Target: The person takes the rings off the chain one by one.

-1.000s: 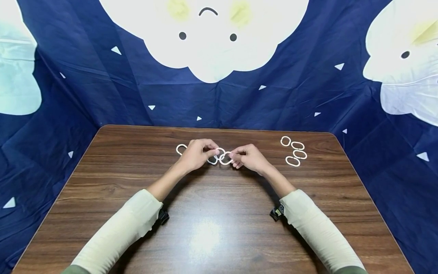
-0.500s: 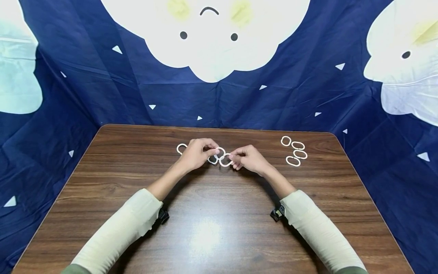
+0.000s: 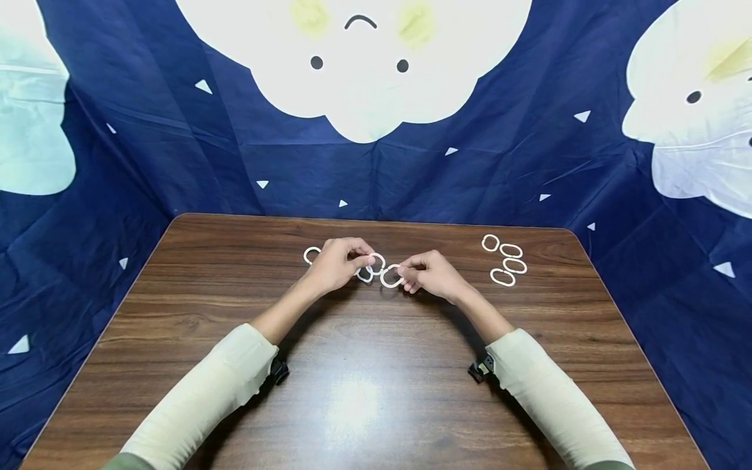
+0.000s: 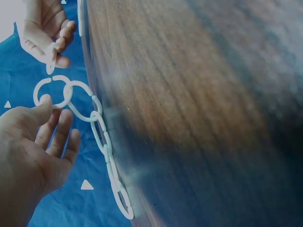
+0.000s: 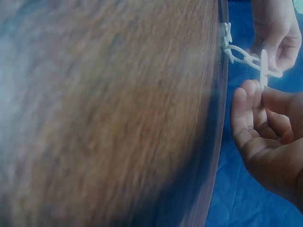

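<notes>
My left hand (image 3: 337,264) pinches the end link (image 4: 36,92) of a chain of white plastic links (image 4: 109,150). That end link has a small gap at its top in the left wrist view. The rest of the chain hangs down to the tabletop, partly hidden behind the left hand in the head view. My right hand (image 3: 433,273) pinches a single white link (image 3: 383,279) between thumb and fingers. In the left wrist view this link stands upright, its lower tip just above the gap in the chain's end link.
Several loose white links (image 3: 511,256) lie at the back right of the brown wooden table (image 3: 352,339). A dark blue cloth backdrop (image 3: 411,170) with white clouds rises behind the table's far edge. Small black cameras (image 3: 279,371) sit at both wrists.
The right hand has moved slightly right and down with its link. That link overlapped the chain's end link earlier; now it shows beside it in the head view. The left hand has barely moved.
</notes>
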{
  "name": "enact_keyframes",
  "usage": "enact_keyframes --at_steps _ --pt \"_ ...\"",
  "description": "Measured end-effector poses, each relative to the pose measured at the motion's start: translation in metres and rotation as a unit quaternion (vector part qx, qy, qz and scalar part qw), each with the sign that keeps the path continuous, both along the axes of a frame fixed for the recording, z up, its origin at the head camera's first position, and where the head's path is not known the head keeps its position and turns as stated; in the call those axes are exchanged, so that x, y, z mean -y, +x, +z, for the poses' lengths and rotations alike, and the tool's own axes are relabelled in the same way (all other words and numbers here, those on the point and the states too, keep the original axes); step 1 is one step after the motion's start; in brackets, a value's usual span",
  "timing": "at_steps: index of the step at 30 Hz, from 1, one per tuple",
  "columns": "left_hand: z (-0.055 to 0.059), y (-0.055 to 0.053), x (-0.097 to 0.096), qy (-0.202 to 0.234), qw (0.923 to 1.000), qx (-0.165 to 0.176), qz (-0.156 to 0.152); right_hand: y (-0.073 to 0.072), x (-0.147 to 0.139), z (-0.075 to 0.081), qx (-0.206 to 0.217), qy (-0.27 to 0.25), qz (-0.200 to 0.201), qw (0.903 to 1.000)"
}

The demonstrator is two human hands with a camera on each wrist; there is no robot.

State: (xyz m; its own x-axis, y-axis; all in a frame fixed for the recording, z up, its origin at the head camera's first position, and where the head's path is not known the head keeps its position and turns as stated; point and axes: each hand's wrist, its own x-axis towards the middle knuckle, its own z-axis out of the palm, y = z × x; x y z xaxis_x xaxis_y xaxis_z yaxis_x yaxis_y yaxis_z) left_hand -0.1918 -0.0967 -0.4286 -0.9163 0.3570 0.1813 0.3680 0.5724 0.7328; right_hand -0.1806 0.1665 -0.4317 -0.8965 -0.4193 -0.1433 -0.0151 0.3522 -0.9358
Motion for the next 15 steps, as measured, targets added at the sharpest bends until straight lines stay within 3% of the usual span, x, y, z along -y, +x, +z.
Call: enact_keyframes --at_steps 15 --pt "0.002 0.001 0.002 0.013 0.9999 0.011 0.003 0.007 -0.025 0.000 0.006 0.008 -0.027 0.9996"
